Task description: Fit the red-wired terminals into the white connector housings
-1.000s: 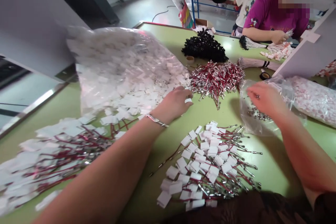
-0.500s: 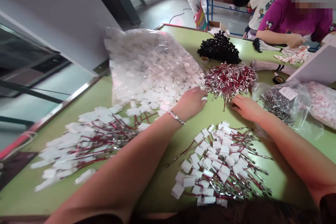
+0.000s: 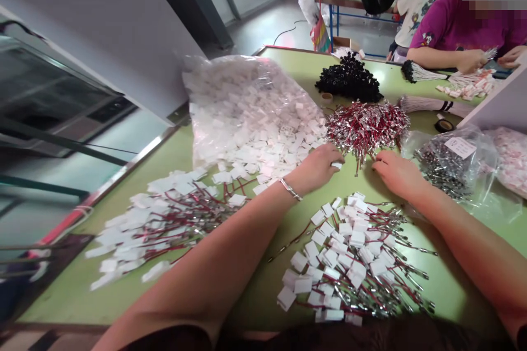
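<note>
My left hand (image 3: 319,166) is closed on a small white connector (image 3: 336,165), beside the spill of white connectors from a clear bag (image 3: 251,104). At the front edge of the pile of red wires with metal terminals (image 3: 366,125) is my right hand (image 3: 395,171), its fingers bent together; what they grip is too small to make out. Below both hands lies a heap of white connectors with red wires (image 3: 349,247). A second such heap (image 3: 156,219) spreads to the left of my left forearm.
Black connectors (image 3: 349,77) and a tape roll (image 3: 326,98) lie behind the red wires. A clear bag of metal parts (image 3: 444,162), black tape (image 3: 444,124) and a bag of pinkish pieces (image 3: 513,159) are at right. A person in purple (image 3: 465,33) works across the table.
The view has shifted, so the table things appear farther right. My left hand still holds the white connector, and my right hand stays at the wire pile's front edge.
</note>
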{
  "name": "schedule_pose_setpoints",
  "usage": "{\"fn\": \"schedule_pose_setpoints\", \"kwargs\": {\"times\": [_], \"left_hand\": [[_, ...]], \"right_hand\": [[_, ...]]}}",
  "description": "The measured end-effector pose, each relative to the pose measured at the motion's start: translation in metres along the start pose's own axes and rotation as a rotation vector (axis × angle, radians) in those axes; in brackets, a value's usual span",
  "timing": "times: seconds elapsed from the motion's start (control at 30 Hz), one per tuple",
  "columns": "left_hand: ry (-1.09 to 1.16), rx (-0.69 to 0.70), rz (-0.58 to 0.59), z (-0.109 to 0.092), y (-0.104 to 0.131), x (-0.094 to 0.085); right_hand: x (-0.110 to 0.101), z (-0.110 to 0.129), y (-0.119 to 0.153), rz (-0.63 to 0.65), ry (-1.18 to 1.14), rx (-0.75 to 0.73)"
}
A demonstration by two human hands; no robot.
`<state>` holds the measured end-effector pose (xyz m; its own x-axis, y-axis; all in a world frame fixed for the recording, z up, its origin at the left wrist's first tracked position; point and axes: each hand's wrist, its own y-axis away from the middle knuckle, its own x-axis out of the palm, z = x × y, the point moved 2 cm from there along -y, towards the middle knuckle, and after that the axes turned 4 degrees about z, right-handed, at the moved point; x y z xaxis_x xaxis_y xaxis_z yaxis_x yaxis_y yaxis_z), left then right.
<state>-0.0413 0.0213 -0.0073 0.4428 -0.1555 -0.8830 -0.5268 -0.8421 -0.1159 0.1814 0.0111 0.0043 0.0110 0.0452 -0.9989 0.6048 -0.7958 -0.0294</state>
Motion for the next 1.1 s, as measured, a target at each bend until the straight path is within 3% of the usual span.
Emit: {"fn": "schedule_pose_setpoints", "kwargs": {"times": [0.2, 0.33, 0.5, 0.73, 0.8, 0.87, 1.0, 1.1], "left_hand": [[-0.052, -0.047, -0.014, 0.002, 0.004, -0.002], [-0.152, -0.028, -0.038, -0.013, 0.001, -0.009], [-0.253, 0.207, 0.187, -0.033, -0.015, 0.01], [-0.255, 0.291, 0.216, -0.032, -0.017, 0.021], [-0.17, 0.296, 0.169, -0.035, -0.017, 0.017], [-0.012, 0.239, 0.045, -0.037, -0.017, 0.01], [0.365, -0.006, -0.239, -0.034, -0.011, -0.002], [0.464, -0.165, -0.276, -0.035, -0.004, 0.002]], "right_hand": [[-0.008, -0.023, 0.012, -0.189, -0.241, 0.22], [-0.01, -0.031, 0.013, -0.268, -0.355, 0.185], [-0.011, -0.021, 0.01, -0.248, -0.372, 0.134], [-0.012, -0.019, 0.01, -0.205, -0.378, 0.103], [-0.012, -0.018, 0.011, -0.229, -0.438, 0.062], [-0.012, -0.015, 0.013, -0.262, -0.554, 0.067], [-0.007, -0.005, 0.015, -0.25, -0.86, 0.202], [-0.005, 0.006, 0.016, -0.235, -0.926, 0.223]]}}
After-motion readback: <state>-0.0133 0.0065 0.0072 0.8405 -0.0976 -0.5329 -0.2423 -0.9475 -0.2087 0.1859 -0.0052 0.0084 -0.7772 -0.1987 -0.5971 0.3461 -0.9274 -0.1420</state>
